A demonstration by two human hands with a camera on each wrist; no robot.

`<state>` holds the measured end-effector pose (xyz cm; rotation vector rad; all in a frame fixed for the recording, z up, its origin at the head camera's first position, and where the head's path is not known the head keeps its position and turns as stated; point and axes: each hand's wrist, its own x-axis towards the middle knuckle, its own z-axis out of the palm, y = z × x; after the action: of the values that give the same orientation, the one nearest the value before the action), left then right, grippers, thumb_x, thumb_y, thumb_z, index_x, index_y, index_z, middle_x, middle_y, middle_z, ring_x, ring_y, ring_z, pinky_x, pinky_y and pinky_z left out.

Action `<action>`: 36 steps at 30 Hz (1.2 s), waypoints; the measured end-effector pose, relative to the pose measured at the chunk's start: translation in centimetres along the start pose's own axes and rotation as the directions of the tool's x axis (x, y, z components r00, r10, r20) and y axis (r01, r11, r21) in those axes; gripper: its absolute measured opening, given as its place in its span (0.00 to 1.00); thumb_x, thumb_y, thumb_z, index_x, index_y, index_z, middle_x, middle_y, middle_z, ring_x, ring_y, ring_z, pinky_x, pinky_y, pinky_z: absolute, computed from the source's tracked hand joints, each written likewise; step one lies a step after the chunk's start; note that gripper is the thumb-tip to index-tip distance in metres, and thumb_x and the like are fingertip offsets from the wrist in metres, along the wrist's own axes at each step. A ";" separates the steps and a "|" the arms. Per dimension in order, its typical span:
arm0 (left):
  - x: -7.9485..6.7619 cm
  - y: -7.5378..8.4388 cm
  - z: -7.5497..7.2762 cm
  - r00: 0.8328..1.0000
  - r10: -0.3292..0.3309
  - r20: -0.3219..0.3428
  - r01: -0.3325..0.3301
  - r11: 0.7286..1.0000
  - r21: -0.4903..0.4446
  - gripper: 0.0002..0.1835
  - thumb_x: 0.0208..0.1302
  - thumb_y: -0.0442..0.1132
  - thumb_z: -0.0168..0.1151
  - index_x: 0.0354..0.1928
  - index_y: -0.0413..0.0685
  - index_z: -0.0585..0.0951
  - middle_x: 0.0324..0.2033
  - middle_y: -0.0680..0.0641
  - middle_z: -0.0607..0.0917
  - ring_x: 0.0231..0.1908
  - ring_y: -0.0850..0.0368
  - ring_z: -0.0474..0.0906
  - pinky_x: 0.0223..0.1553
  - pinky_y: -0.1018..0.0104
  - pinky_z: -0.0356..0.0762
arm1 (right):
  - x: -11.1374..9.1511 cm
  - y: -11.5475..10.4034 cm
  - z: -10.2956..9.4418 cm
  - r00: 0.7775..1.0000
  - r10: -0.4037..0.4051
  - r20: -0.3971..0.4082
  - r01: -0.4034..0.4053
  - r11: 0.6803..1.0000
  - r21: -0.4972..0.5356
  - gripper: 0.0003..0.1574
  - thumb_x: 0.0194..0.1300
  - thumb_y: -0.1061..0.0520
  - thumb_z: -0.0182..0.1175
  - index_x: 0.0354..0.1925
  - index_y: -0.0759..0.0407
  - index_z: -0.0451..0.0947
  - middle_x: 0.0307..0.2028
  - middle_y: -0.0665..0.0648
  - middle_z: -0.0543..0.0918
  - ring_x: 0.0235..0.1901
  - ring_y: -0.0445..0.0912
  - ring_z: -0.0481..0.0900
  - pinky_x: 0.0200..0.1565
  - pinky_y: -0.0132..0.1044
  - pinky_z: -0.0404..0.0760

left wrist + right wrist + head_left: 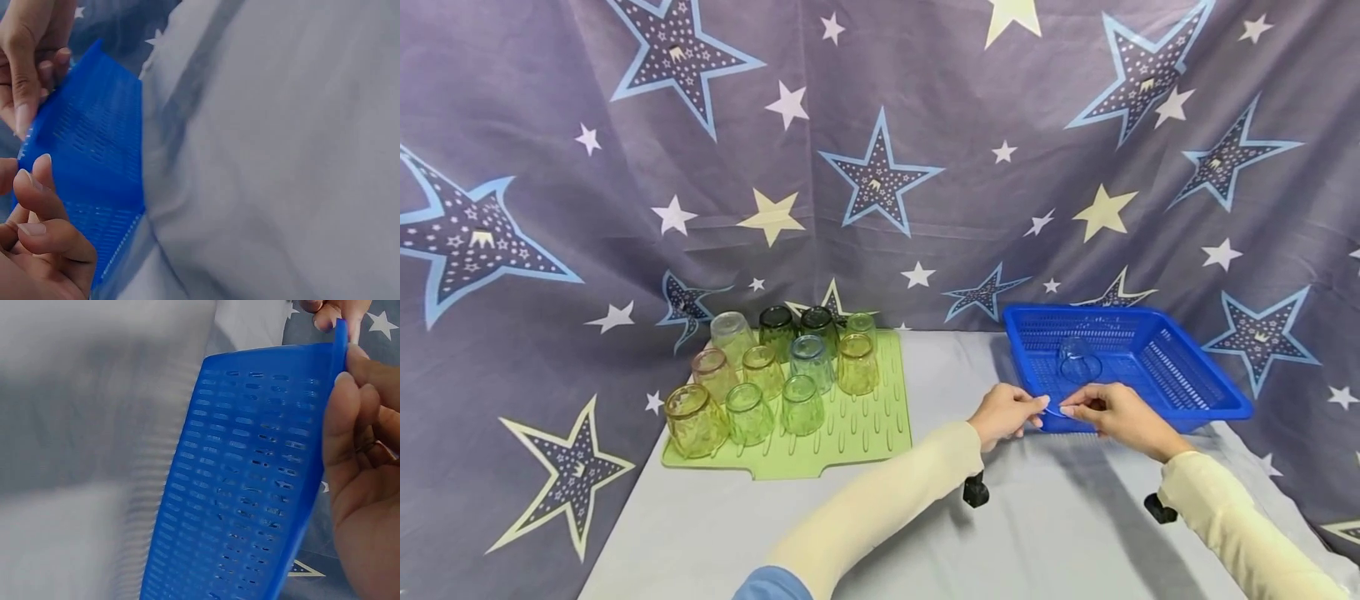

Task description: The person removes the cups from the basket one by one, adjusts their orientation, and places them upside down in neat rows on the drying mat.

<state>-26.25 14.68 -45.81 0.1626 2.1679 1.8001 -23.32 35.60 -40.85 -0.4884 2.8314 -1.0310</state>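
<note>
At the near left corner of a blue plastic basket (1213, 408), my left hand (1006, 412) and right hand (1116, 414) come almost together. Thumb and forefinger of each pinch a thin curved pale edge (1054, 411) between them, in front of the basket's rim. I cannot tell whether it is a separate clear thing. In the left wrist view, the left hand's other fingers (53, 234) curl loosely beside the basket. The right wrist view has the right hand (369, 456) against the upper rim. A clear glass (1078, 367) lies inside the basket.
On the left, a green drying mat (865, 433) bears several upside-down glasses, among them a yellow glass (694, 423), a green glass (802, 407) and a blue glass (812, 362). A pale cloth (955, 367) covers the table. A star-patterned curtain (880, 267) hangs behind.
</note>
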 end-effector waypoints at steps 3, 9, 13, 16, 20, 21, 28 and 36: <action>-0.1 0.6 0.0 1.000 -0.009 -0.023 0.009 1.000 0.018 0.15 0.70 0.47 0.69 0.32 0.43 0.87 0.23 0.48 0.88 0.13 0.62 0.66 0.15 0.70 0.59 | 0.4 -0.6 -0.2 0.999 -0.042 0.000 0.042 0.996 -0.081 0.11 0.72 0.52 0.66 0.45 0.58 0.88 0.32 0.52 0.86 0.23 0.43 0.76 0.25 0.37 0.78; -0.5 1.4 0.0 0.999 -0.012 -0.043 0.014 0.999 0.043 0.14 0.70 0.45 0.69 0.28 0.44 0.86 0.22 0.47 0.88 0.14 0.61 0.67 0.19 0.68 0.64 | 2.0 -1.3 -1.4 0.979 -0.196 -0.051 0.168 0.926 -0.338 0.03 0.67 0.58 0.71 0.35 0.56 0.88 0.27 0.44 0.84 0.26 0.37 0.75 0.29 0.36 0.76; -0.5 1.4 0.0 0.999 0.000 -0.045 0.002 0.999 0.051 0.15 0.70 0.45 0.69 0.25 0.47 0.85 0.21 0.48 0.87 0.15 0.61 0.69 0.21 0.68 0.67 | 3.6 -1.3 -3.2 0.981 -0.184 -0.061 0.138 0.882 -0.451 0.03 0.62 0.61 0.73 0.32 0.55 0.88 0.26 0.46 0.83 0.27 0.42 0.79 0.31 0.44 0.80; -0.5 1.2 0.1 0.998 0.010 -0.057 -0.006 0.997 0.073 0.16 0.70 0.46 0.69 0.24 0.47 0.85 0.20 0.50 0.87 0.16 0.62 0.69 0.21 0.69 0.68 | 4.7 -0.7 -4.5 0.991 -0.120 -0.051 0.077 0.857 -0.510 0.03 0.60 0.63 0.72 0.33 0.56 0.88 0.29 0.52 0.86 0.32 0.50 0.84 0.36 0.54 0.83; -0.6 0.9 0.1 0.998 0.007 -0.070 0.001 0.994 0.111 0.17 0.70 0.47 0.69 0.23 0.48 0.84 0.20 0.51 0.86 0.17 0.61 0.71 0.22 0.68 0.68 | 6.2 0.6 -5.8 0.997 -0.065 -0.032 0.033 0.796 -0.605 0.04 0.59 0.62 0.73 0.35 0.59 0.87 0.34 0.62 0.88 0.36 0.62 0.86 0.36 0.63 0.82; -0.6 0.8 0.0 0.997 0.003 -0.074 0.006 0.993 0.117 0.17 0.70 0.48 0.69 0.23 0.49 0.84 0.20 0.52 0.86 0.17 0.60 0.71 0.23 0.67 0.68 | 6.5 0.9 -6.0 0.998 -0.058 -0.025 0.029 0.778 -0.628 0.06 0.59 0.61 0.73 0.35 0.61 0.87 0.34 0.64 0.88 0.36 0.64 0.85 0.35 0.64 0.82; -1.0 0.6 0.3 0.997 -0.007 -0.083 0.018 0.991 0.130 0.17 0.69 0.49 0.70 0.22 0.50 0.84 0.19 0.53 0.86 0.17 0.61 0.71 0.26 0.63 0.74 | 7.9 3.6 -6.3 0.999 -0.032 -0.004 0.020 0.731 -0.682 0.12 0.58 0.56 0.75 0.36 0.64 0.87 0.34 0.68 0.87 0.34 0.68 0.85 0.32 0.66 0.81; -1.3 0.9 -0.1 0.996 -0.006 -0.084 0.019 0.988 0.151 0.15 0.68 0.49 0.71 0.25 0.50 0.86 0.19 0.55 0.84 0.23 0.55 0.79 0.36 0.56 0.83 | 9.2 4.7 -6.7 1.000 -0.006 0.025 0.021 0.745 -0.666 0.11 0.57 0.54 0.73 0.28 0.60 0.85 0.27 0.68 0.84 0.26 0.64 0.83 0.27 0.65 0.80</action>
<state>-25.16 14.38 -44.72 0.1100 2.3591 1.6630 -34.52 40.08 -38.43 -0.5536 3.1082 0.0531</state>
